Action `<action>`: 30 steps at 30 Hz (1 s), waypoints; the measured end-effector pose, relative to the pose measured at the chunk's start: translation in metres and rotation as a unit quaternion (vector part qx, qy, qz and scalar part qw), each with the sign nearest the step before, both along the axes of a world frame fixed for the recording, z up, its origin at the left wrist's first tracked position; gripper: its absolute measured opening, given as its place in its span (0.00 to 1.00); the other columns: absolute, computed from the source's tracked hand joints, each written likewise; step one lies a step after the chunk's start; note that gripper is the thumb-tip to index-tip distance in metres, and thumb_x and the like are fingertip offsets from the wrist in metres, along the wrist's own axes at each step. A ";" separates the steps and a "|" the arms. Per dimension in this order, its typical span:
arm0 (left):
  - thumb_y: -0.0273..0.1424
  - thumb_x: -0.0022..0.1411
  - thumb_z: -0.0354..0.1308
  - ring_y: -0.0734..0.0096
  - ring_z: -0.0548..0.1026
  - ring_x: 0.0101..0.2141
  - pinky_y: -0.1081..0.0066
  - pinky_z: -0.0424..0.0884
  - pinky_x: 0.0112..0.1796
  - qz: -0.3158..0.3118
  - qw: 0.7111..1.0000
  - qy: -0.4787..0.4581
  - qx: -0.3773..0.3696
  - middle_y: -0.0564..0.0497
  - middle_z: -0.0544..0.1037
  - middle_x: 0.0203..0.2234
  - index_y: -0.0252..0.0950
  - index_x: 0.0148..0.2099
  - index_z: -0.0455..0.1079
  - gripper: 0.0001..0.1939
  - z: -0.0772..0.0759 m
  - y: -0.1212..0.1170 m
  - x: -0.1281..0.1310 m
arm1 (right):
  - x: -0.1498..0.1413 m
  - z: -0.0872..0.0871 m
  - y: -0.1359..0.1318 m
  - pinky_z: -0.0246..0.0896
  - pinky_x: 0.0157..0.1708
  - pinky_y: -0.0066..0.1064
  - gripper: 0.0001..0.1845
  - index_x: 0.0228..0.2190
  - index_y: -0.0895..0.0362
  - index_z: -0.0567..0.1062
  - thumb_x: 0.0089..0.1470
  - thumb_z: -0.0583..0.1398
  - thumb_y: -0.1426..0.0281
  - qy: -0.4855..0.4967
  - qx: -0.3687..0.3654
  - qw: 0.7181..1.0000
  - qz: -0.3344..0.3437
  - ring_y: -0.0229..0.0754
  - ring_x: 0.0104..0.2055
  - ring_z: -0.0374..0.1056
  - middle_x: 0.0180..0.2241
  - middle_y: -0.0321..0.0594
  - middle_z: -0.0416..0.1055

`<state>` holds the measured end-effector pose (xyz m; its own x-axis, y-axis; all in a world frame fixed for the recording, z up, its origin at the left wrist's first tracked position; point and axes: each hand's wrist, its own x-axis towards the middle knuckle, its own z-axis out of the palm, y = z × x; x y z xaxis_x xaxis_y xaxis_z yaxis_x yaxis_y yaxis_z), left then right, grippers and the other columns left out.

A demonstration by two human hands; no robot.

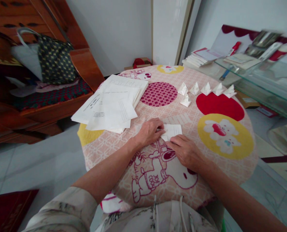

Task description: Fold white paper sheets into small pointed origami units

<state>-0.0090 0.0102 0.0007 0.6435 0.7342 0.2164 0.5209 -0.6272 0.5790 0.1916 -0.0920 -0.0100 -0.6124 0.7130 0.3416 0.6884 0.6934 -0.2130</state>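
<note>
A small folded sheet of white paper (172, 129) lies on the round, cloth-covered table in front of me. My left hand (151, 130) has its fingers curled over the paper's left edge, pinching it. At the near right corner, my right hand (185, 151) grips the same paper with thumb and fingers pressed together; the fingertips are partly hidden. Beyond the hands stand several pointed folded paper pieces (206, 89) in a row, with one more paper piece (186, 100) in front of them. To the left lies a loose stack of printed sheets (114, 103).
The patterned tablecloth (155, 93) covers the table to its edge. On the right, a glass shelf (261, 83) holds a pen, cups and papers, close to the table. A wooden bench (61, 103) with bags (56, 59) stands at the left.
</note>
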 end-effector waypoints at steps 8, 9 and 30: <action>0.27 0.59 0.62 0.70 0.71 0.33 0.68 0.69 0.39 0.027 0.999 -0.011 -0.027 0.50 0.74 0.32 0.34 0.32 0.71 0.03 -0.002 0.002 0.002 | -0.001 0.000 0.001 0.65 0.41 0.42 0.17 0.43 0.60 0.79 0.64 0.50 0.77 0.018 -0.001 1.000 -0.010 0.49 0.40 0.63 0.38 0.49 0.72; 0.26 0.58 0.62 0.70 0.71 0.33 0.68 0.69 0.39 0.030 0.999 -0.013 -0.030 0.50 0.74 0.32 0.34 0.32 0.71 0.03 -0.002 0.003 0.002 | -0.001 0.000 0.001 0.65 0.41 0.42 0.17 0.43 0.61 0.79 0.64 0.50 0.77 0.021 -0.003 1.000 -0.011 0.49 0.40 0.63 0.38 0.49 0.72; 0.27 0.53 0.65 0.71 0.72 0.32 0.70 0.69 0.37 0.077 0.995 -0.011 -0.063 0.51 0.75 0.30 0.34 0.27 0.73 0.05 -0.004 0.010 0.008 | -0.001 0.004 0.006 0.65 0.44 0.45 0.19 0.40 0.58 0.80 0.56 0.53 0.81 0.049 -0.020 0.999 0.009 0.49 0.43 0.64 0.48 0.48 0.76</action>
<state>-0.0010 0.0201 -0.0038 0.5183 0.8455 0.1282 0.5915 -0.4626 0.6604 0.1902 -0.0856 -0.0056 -0.5900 0.7164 0.3723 0.6503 0.6950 -0.3067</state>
